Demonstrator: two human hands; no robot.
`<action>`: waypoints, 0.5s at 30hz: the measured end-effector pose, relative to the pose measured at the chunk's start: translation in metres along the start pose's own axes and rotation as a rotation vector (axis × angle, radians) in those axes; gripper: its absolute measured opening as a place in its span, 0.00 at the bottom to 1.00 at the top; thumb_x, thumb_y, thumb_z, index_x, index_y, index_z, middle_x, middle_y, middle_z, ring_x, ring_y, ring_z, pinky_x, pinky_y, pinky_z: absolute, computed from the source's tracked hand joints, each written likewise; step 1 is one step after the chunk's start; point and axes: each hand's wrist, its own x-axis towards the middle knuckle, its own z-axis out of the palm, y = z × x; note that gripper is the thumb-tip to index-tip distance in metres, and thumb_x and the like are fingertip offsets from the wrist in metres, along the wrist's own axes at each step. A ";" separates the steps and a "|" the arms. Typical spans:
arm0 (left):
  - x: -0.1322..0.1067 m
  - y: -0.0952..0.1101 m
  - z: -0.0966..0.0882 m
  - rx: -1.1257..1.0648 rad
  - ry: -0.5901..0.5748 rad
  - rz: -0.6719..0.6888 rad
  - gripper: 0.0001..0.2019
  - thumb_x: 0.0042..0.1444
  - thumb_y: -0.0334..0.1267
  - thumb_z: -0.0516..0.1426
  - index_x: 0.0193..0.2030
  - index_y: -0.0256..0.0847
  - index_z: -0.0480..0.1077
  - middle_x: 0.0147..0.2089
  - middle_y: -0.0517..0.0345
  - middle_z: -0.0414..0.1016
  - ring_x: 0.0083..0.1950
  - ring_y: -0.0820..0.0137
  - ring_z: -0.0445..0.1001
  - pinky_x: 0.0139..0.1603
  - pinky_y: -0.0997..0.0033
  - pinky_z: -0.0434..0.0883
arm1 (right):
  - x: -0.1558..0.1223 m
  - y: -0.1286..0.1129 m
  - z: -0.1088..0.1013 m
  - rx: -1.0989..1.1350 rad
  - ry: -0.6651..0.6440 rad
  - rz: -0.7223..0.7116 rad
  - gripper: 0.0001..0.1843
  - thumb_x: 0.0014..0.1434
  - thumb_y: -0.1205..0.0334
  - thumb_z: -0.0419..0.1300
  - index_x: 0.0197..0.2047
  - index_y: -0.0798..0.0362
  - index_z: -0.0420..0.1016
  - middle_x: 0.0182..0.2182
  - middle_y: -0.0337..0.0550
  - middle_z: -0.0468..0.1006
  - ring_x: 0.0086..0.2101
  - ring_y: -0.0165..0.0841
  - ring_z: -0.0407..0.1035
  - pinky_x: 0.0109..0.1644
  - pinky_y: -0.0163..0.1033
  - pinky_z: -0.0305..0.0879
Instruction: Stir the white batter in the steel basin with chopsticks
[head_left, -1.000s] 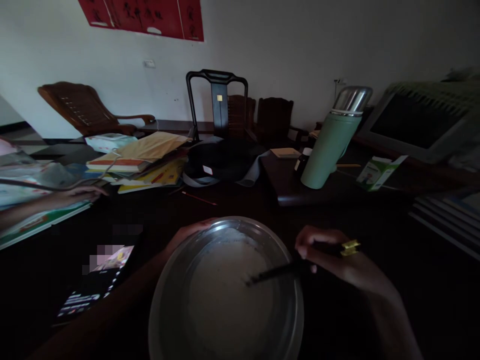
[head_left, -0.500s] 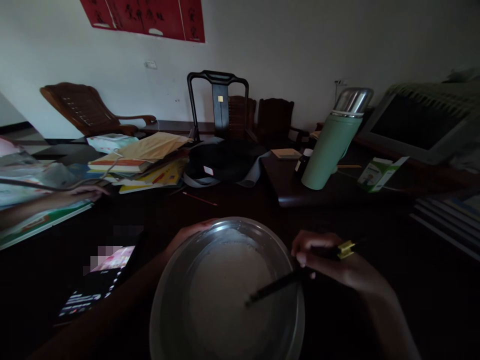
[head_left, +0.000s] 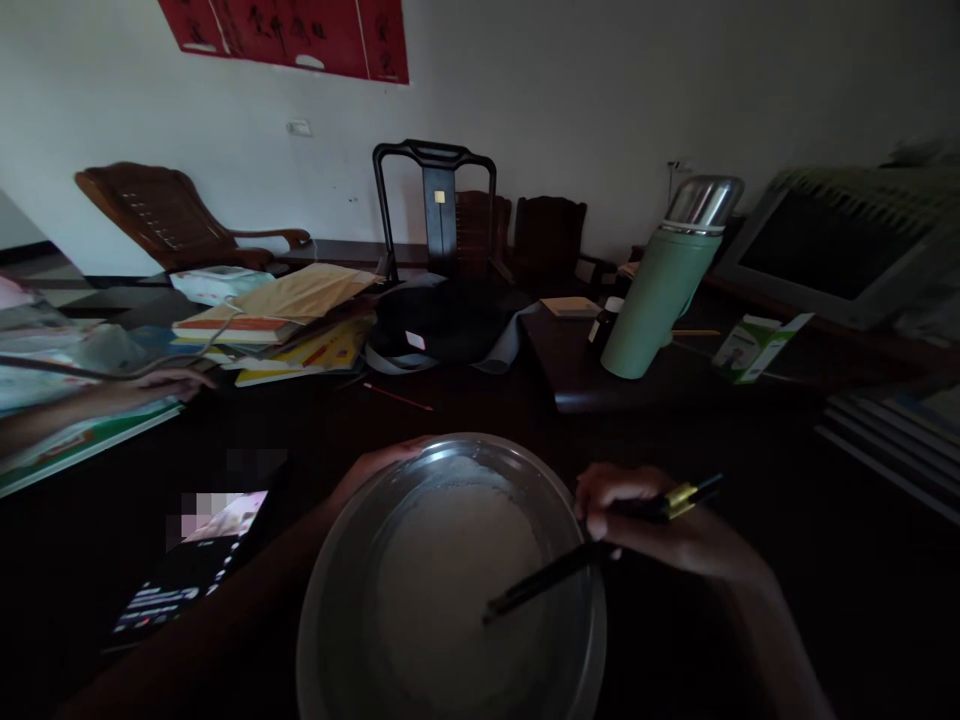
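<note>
A round metal basin stands in front of me on the dark table. Inside lies a pale, whitish mass; I cannot tell whether it is powder or batter. My left hand grips the basin's far left rim, part of its fingers hidden behind the wall. Over the right rim, my right hand is closed around black chopsticks with gold bands near their upper ends. Their lower tips reach down to the pale mass.
A lit phone lies left of the basin. Another person's hand rests by books at far left. Beyond are a black bag, a red pencil, a green thermos, a small box and stacked books.
My right hand has shifted slightly left, and the chopsticks' tips have moved a little left and nearer to me in the basin. My left hand keeps its place on the rim.
</note>
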 end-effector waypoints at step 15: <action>-0.002 0.001 0.000 0.007 0.053 -0.010 0.20 0.58 0.36 0.54 0.55 0.36 0.74 0.52 0.52 0.78 0.61 0.54 0.68 0.63 0.58 0.61 | 0.001 -0.004 0.007 -0.083 -0.041 -0.006 0.13 0.63 0.54 0.59 0.29 0.51 0.73 0.30 0.39 0.76 0.29 0.31 0.71 0.33 0.37 0.66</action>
